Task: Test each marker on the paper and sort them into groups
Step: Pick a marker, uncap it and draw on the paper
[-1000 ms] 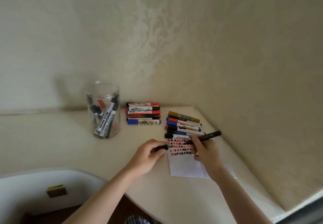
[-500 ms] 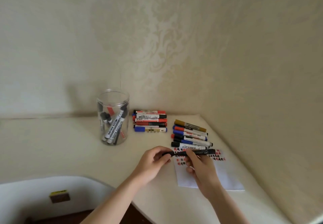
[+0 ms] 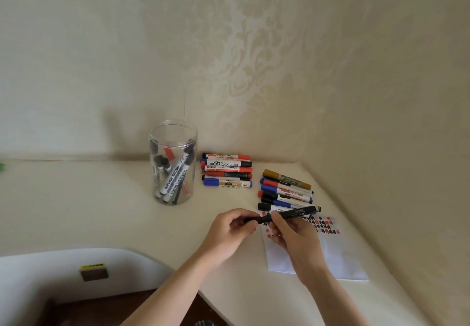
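Since the earlier frames the black marker (image 3: 282,215) has swung from a steep tilt to nearly level, and the left hand (image 3: 230,229) has closed on its left end where the cap sits; whether the cap is fully seated cannot be told.

Location: the marker is held low in the frame's centre-right, just above the upper edge of the paper (image 3: 330,257), which carries rows of red and black test marks. Directly above lies the right group (image 3: 286,191); further up and left lies the left group (image 3: 227,170). The jar (image 3: 173,163), left of centre, holds more markers.

Handling: the marker is judged light, rigid and smooth-barrelled, so it may twist under a loose pinch. Take hold at mid-barrel with one hand and at the cap with the other; press along the axis, not across it.

Hand pose: the left hand pinches the cap end between thumb and curled fingers, knuckles up. The right hand (image 3: 292,234) grips the barrel from below, fingers wrapped over it, wrist angled toward the lower right. Both forearms enter from the bottom edge and converge on the marker.
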A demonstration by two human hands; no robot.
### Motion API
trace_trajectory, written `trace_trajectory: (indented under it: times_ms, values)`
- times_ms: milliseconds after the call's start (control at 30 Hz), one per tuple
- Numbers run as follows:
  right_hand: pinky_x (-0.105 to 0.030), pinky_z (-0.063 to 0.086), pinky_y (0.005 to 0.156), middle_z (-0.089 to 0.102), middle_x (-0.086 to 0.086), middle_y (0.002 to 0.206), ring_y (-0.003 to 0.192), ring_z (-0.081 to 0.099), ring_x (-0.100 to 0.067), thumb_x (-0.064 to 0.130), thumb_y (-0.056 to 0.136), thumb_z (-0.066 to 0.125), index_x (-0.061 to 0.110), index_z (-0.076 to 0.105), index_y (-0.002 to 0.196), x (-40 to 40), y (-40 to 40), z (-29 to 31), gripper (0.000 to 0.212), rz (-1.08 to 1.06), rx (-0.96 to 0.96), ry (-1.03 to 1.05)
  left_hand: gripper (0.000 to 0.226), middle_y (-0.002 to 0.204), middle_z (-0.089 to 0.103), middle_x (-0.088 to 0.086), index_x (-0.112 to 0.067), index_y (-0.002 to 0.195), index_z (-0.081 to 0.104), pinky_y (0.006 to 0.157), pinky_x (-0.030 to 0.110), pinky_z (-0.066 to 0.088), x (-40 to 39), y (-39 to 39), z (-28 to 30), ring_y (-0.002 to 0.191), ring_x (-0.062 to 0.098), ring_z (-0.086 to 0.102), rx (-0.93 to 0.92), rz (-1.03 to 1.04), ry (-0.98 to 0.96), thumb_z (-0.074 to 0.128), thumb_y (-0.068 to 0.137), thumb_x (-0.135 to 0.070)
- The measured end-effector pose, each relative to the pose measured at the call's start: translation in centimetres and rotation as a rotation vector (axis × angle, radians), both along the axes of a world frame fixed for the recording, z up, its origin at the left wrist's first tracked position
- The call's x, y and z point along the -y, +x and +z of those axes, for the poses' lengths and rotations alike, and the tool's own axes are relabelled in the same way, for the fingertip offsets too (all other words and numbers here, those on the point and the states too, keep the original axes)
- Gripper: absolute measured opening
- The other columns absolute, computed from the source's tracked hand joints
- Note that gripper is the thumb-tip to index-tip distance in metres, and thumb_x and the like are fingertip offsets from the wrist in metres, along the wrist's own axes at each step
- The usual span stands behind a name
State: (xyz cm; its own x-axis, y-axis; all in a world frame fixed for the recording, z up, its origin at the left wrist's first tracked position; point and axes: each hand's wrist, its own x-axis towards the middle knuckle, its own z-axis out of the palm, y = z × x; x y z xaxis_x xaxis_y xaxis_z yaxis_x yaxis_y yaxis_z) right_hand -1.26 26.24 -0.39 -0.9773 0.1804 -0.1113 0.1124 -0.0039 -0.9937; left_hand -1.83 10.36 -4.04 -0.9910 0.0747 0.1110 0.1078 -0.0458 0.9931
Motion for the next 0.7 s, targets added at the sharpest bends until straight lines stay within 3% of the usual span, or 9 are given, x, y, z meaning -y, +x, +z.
trace_trajectory:
  times_ms: [200, 400, 600, 700]
  values:
    - [-0.012, 0.048, 0.051, 0.074, -0.006, 0.069, 0.054, 0.066, -0.007, 0.024, 0.086, 0.074, 0.004, 0.073, 0.082, 0.6, -0.2, -0.3, 0.021, -0.029, 0.038, 0.078, 0.020, 0.091, 0.075, -0.003, -0.017, 0.101, 0.075, 0.083, 0.020, 0.052, 0.1, -0.2, -0.3, 0.089, 0.011, 0.070, -0.016, 0.019, -0.017, 0.068, 0.088, -0.003]
    - [-0.018, 0.055, 0.061, 0.074, -0.008, 0.072, 0.059, 0.067, -0.009, 0.022, 0.083, 0.076, 0.003, 0.070, 0.090, 1.3, -0.6, 0.1, 0.021, 0.001, 0.057, 0.007, 0.019, 0.090, 0.076, 0.001, -0.013, 0.101, 0.075, 0.079, 0.021, 0.054, 0.2, -0.2, -0.2, 0.086, 0.015, 0.071, 0.020, 0.024, 0.047, 0.067, 0.088, -0.001]
    - [-0.017, 0.053, 0.056, 0.070, -0.007, 0.069, 0.058, 0.063, -0.010, 0.023, 0.086, 0.073, 0.003, 0.069, 0.093, 1.2, -0.7, 0.5, 0.021, 0.051, 0.072, 0.080, 0.018, 0.091, 0.075, 0.005, -0.013, 0.101, 0.075, 0.085, 0.027, 0.056, 0.4, -0.1, 0.1, 0.088, 0.019, 0.070, 0.050, 0.000, 0.050, 0.067, 0.089, -0.001]
    - [-0.024, 0.054, 0.062, 0.071, -0.009, 0.070, 0.060, 0.064, -0.014, 0.027, 0.086, 0.073, 0.002, 0.071, 0.090, 0.4, -0.2, 0.6, 0.025, 0.066, 0.115, 0.104, 0.020, 0.094, 0.076, 0.002, -0.015, 0.102, 0.075, 0.087, 0.029, 0.056, 0.3, 0.2, 0.6, 0.091, 0.019, 0.071, 0.057, -0.068, 0.016, 0.068, 0.089, -0.002]
